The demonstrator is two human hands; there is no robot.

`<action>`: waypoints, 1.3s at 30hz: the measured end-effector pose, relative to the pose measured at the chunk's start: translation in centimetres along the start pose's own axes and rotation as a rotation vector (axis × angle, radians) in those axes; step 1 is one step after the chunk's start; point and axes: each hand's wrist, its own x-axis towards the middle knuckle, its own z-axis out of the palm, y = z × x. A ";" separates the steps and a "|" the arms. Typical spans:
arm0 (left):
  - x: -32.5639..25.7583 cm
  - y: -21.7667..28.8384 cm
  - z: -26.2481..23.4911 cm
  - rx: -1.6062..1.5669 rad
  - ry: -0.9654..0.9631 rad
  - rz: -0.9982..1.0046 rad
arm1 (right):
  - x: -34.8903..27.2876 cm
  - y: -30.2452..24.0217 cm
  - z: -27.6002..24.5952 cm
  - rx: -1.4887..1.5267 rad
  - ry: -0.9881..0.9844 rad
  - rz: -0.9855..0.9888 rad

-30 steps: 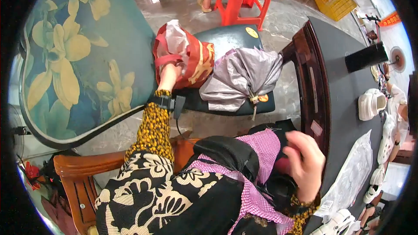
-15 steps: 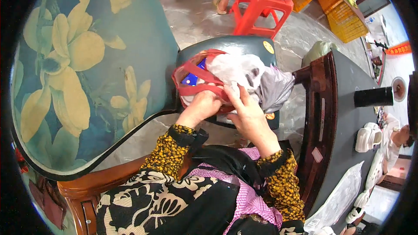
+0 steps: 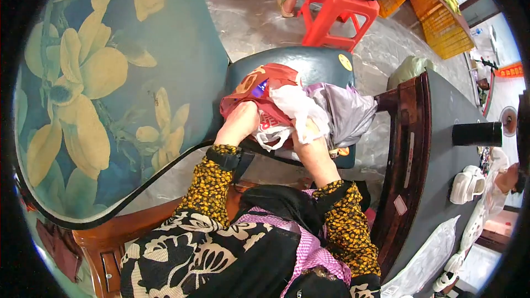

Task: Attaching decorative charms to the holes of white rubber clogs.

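A red bag [image 3: 284,73] lies on a dark green padded seat in front of me, with a blue item [image 3: 259,88] showing at its opening. My left hand [image 3: 247,115] reaches into or under the bag's near left side, its fingers hidden. Over the bag's right side hangs a crumpled white plastic bag [image 3: 298,105] with loose handles. Behind that white plastic is my right hand [image 3: 310,129]; only its wrist side shows, so I cannot see what its fingers hold. Against the white bag's right side rests a silvery grey bag [image 3: 353,113].
The green seat [image 3: 326,58] stands beside a large flower-patterned padded panel [image 3: 127,88]. At the right is a dark wooden table [image 3: 441,110] bearing a black cylinder [image 3: 477,133] and white shoes [image 3: 467,185]. A red stool [image 3: 337,14] with a seated person and yellow crates [image 3: 444,27] stand farther back.
Both hands have gone from showing on top of the red bag to mostly hidden in or behind the bags. The red bag's top has folded over, and the white plastic has come nearer me.
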 end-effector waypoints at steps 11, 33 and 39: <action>-3.7 2.3 -5.9 -0.259 -0.137 0.284 | -1.3 0.2 -2.2 0.168 -0.037 0.135; 7.6 -7.7 7.4 -0.166 0.365 0.138 | -4.9 0.9 -1.7 0.565 0.192 0.484; 9.1 -5.9 7.0 -0.046 0.154 0.208 | -6.4 2.7 -1.5 0.513 0.161 0.590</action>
